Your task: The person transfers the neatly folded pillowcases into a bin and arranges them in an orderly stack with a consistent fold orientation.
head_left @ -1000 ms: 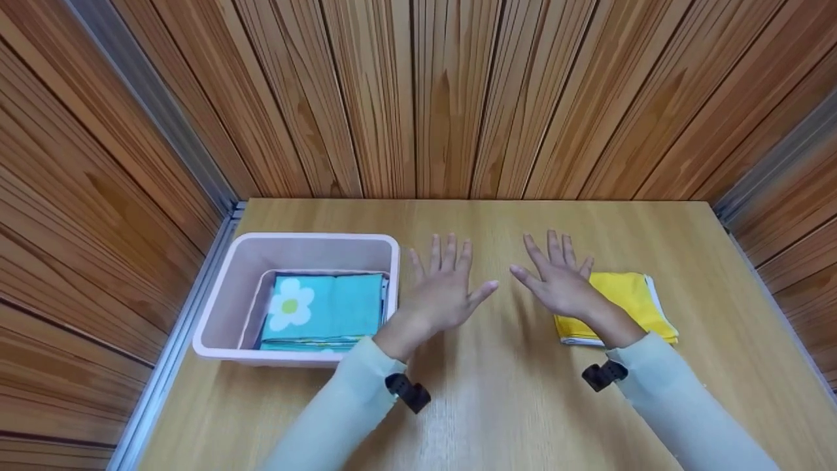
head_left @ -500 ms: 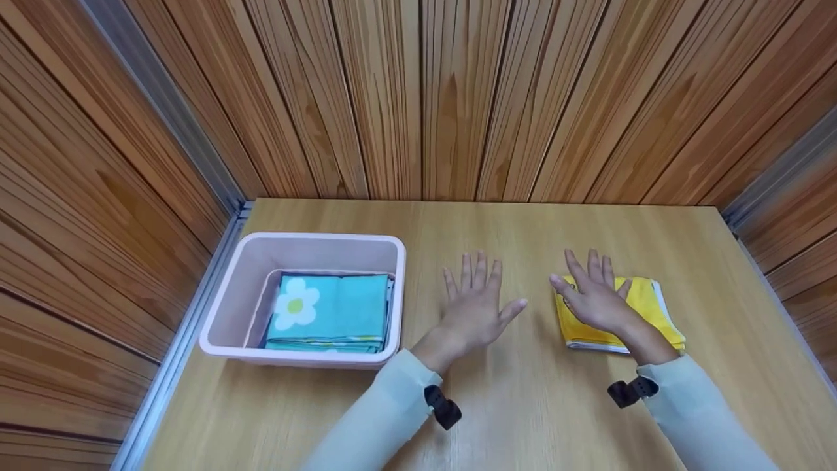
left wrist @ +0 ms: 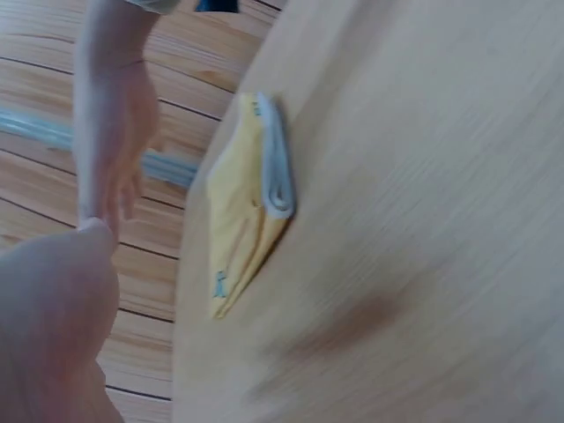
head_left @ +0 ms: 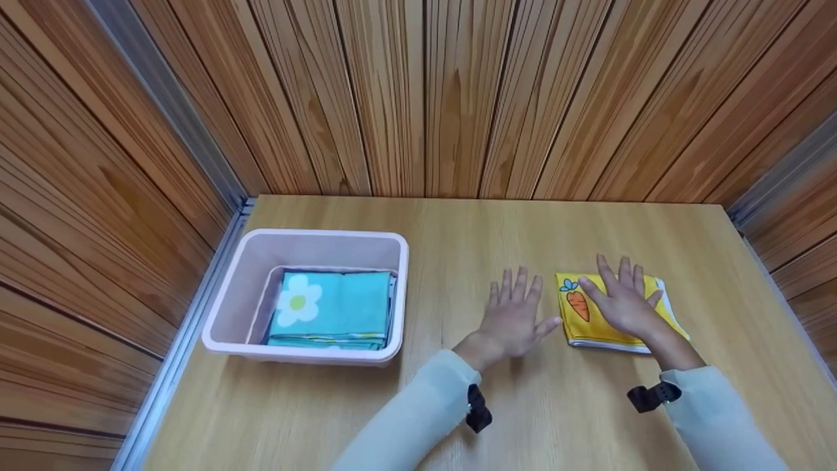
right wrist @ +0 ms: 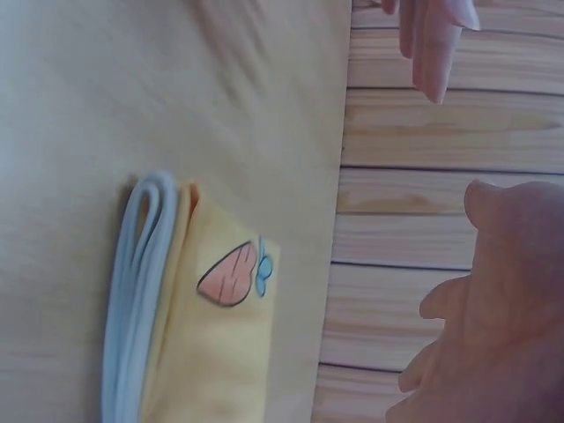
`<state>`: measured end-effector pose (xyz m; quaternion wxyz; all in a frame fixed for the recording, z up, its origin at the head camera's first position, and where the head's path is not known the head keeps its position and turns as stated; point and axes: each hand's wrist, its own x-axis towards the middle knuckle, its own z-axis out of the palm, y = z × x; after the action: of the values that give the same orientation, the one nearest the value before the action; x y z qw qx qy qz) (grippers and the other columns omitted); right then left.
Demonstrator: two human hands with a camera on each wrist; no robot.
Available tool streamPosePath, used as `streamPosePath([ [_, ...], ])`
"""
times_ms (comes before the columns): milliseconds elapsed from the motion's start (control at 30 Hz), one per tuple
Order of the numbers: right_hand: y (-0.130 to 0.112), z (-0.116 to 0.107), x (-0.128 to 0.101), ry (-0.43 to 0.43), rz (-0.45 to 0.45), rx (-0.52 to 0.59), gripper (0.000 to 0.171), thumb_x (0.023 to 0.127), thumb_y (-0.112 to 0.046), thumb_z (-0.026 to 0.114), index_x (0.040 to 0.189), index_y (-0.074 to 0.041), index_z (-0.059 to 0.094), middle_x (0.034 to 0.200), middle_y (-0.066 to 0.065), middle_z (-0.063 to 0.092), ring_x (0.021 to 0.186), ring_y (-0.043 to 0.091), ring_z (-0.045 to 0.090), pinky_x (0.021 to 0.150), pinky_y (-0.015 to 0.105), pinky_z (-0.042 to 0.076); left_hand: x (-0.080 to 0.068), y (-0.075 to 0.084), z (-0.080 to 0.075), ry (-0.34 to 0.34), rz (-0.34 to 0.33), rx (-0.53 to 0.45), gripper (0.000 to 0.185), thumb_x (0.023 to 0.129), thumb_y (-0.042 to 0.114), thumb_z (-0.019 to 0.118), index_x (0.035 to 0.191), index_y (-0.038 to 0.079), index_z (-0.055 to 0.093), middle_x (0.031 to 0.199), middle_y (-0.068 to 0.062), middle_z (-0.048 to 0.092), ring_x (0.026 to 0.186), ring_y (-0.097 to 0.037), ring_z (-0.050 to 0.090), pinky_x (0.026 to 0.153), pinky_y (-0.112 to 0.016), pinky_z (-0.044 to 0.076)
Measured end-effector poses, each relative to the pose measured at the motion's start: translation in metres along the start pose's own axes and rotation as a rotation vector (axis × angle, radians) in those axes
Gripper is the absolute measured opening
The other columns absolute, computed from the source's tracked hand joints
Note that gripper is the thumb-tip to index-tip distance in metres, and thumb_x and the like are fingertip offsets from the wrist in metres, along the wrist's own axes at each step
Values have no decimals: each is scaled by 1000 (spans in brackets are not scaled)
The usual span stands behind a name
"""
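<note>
Head view shows 2 light sleeves reaching in from the near edge of the wooden table point(head_left: 458, 235), each with a dark strap at the wrist. The left hand point(head_left: 513, 320) lies flat with its fingers straight and spread, holding nothing; its thumb points toward the folded yellow cloth point(head_left: 579, 320) and ends just beside that cloth's near left corner. The right hand point(head_left: 624, 304) is also spread and relaxed, gripping nothing, and sits over the right part of the cloth; whether the palm presses on the fabric or only hovers cannot be told. Left of the right hand's thumb, a printed carrot point(head_left: 577, 304) with a blue top shows on the cloth. In the right wrist view the cloth point(right wrist: 220, 352) lies flat on the table with its white folded layers showing along 1 edge. In the left wrist view, which is blurred, the same cloth point(left wrist: 247, 211) lies beyond the left thumb.

Well apart from the left hand's outer fingers stands a pale pink tub point(head_left: 225, 307), and inside it lies a folded turquoise cloth point(head_left: 346, 304) with a white flower. Beyond all fingertips rises the wooden panel wall point(head_left: 458, 98).
</note>
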<state>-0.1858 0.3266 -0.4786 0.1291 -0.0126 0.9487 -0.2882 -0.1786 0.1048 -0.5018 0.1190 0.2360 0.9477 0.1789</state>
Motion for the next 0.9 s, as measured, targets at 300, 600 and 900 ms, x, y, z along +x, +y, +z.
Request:
streamPosePath([
  [300,30,-6,-1,23,70,15,89,106,-61,26,158,4,-4,152,45,-26,136,63,-32,90,86,-22,17,16,12,-68,13,-54,78,103,66,30,165,24,8,172,-3,-2,157,-26,-2,126,-42,7],
  [600,60,-8,0,10,155,9,91,106,-62,23,156,8,-6,150,49,-23,135,68,-26,91,90,-15,20,30,29,-138,-38,-296,75,102,65,37,164,30,13,172,5,-1,157,-16,4,124,-33,18],
  [900,87,-7,0,-60,280,79,95,103,-67,18,153,7,-16,146,50,-27,133,70,-25,96,87,-12,20,37,39,-265,-83,-514,69,103,62,39,163,31,24,170,9,3,155,-8,7,123,-33,20],
])
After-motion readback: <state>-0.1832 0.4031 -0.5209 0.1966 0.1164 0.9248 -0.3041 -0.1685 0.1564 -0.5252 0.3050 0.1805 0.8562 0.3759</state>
